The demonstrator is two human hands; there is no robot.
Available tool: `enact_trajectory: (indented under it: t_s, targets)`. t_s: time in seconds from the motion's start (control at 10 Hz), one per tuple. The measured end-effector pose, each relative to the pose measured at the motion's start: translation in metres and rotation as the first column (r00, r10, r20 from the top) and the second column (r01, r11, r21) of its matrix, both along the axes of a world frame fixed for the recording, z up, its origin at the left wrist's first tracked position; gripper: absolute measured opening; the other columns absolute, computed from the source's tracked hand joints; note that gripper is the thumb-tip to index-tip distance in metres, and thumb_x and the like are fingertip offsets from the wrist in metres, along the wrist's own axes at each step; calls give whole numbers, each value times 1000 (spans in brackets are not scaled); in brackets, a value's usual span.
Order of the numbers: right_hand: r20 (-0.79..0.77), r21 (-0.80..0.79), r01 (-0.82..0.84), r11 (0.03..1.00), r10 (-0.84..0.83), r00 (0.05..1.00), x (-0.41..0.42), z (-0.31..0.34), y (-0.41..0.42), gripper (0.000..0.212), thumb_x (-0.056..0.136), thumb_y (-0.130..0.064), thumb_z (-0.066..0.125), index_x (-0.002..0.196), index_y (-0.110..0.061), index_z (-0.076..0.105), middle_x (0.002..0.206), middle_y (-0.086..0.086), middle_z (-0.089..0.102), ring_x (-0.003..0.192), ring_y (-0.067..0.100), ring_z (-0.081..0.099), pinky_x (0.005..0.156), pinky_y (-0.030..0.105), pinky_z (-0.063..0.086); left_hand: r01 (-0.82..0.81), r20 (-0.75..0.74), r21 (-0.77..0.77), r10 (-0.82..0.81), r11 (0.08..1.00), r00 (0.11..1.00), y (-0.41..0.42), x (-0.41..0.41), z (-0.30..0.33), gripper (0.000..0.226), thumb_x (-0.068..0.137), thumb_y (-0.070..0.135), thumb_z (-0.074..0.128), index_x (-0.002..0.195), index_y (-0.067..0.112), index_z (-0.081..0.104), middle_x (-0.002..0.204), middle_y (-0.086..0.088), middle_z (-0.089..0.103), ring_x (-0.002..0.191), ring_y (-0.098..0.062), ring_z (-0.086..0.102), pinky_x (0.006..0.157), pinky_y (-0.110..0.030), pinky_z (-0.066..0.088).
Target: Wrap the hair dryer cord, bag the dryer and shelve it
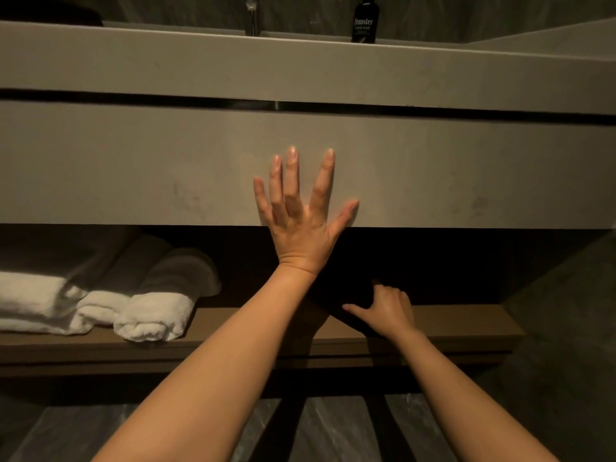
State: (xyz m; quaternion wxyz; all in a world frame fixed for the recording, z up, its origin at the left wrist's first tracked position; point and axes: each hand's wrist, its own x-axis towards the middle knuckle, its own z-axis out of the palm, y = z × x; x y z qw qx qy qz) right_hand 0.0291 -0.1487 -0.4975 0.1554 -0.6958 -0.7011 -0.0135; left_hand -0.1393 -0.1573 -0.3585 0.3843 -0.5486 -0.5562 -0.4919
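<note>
We see left hand (296, 225) flat against pale vanity front panel (133, 168), fingers (291, 175) splayed, grasping nothing. Right hand (388, 311) low on wooden shelf (253, 331), pressing on dark bag (336, 301) near shelf's right end; whether its fingers clench bag we cannot tell, too dark. Dryer itself not visible to us. Rolled white towels (100, 305) lie at shelf's left end. Black hand-wash bottle (365, 20) stands at desk (466, 45) back edge above.
</note>
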Motion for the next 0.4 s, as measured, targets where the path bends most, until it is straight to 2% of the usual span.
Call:
enact_trajectory:
  t_s: [0.2, 0.3, 0.4]
  targets:
    - [-14, 94, 47, 995, -45, 999, -1, 12, -34, 87, 69, -73, 59, 127, -8, 49, 128, 15, 56, 121, 32, 49, 105, 42, 35, 3, -5, -60, -3, 998, 1000, -7, -1, 0, 67, 89, 69, 37, 143, 31, 26, 145, -5, 13, 136, -32, 17, 112, -57, 15]
    - [-64, 130, 42, 991, -34, 997, -2, 36, -69, 85, 72, -68, 59, 132, -8, 47, 133, 14, 53, 125, 31, 46, 108, 43, 33, 74, -18, -162, -78, 984, 997, -19, -6, 9, 66, 91, 63, 44, 145, 29, 24, 147, -5, 12, 137, -33, 15, 117, -53, 7]
    - [-179, 190, 51, 980, -17, 984, 0, 67, -105, 70, 77, -61, 61, 125, -10, 54, 125, 11, 59, 119, 28, 51, 102, 42, 39, 175, -35, -275, -191, 945, 981, -40, -14, 12, 63, 95, 51, 47, 147, 24, 24, 151, -8, 10, 142, -35, 11, 119, -50, 0]
